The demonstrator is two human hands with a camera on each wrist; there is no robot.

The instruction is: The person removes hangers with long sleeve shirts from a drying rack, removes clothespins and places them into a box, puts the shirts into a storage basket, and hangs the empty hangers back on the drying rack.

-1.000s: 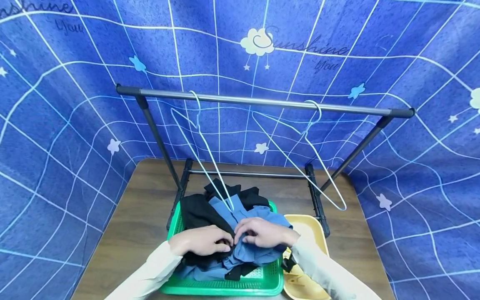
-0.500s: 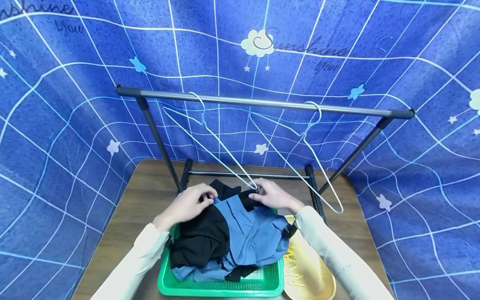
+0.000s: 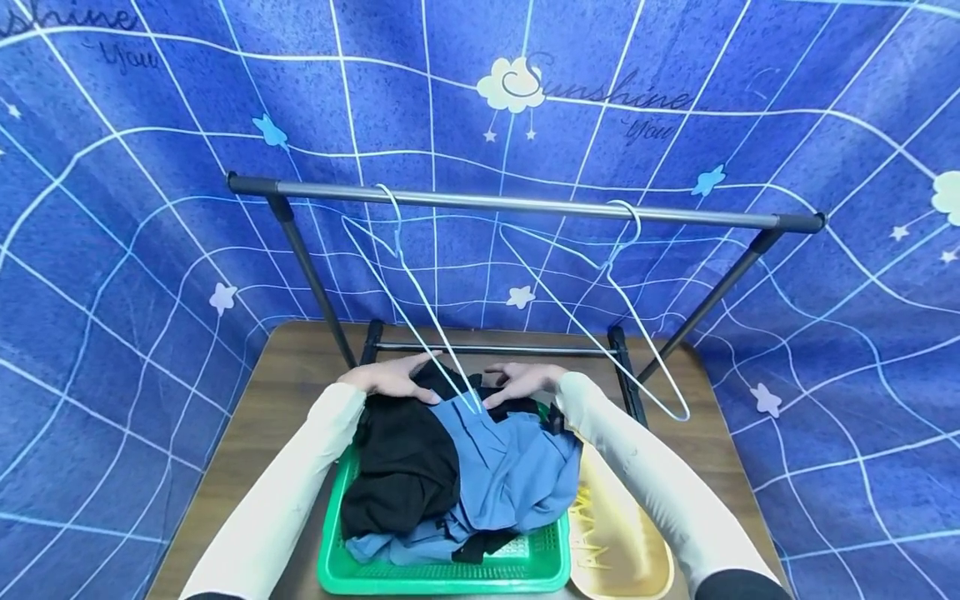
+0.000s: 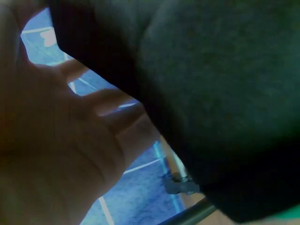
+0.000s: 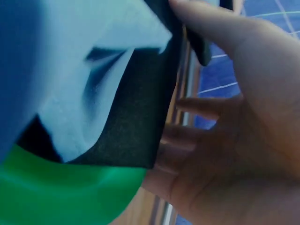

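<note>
Black and blue clothes lie piled in a green basket [image 3: 442, 577], blue cloth [image 3: 498, 467] on the right and black cloth [image 3: 405, 475] on the left. At the back of the pile, my left hand [image 3: 390, 377] has its fingers stretched out, thumb beside the blue cloth's edge. The left wrist view shows those fingers passing behind black cloth [image 4: 225, 84]. My right hand [image 3: 527, 381] is opposite, its fingers extended behind black cloth [image 5: 136, 103] in the right wrist view. Between the hands, the lower end of a pale wire hanger [image 3: 420, 304] overlaps the blue cloth.
The hanger hooks over the metal rail [image 3: 510, 202] of a rack, with a second hanger [image 3: 592, 321] to its right. A yellow tray [image 3: 630, 533] stands right of the basket on the wooden table [image 3: 247, 433]. A blue patterned curtain [image 3: 465, 100] surrounds the back and sides.
Both hands moved from the middle of the pile to its back, and their fingers are now spread. The left hanger's lower end swung right, then back left over the blue cloth.
</note>
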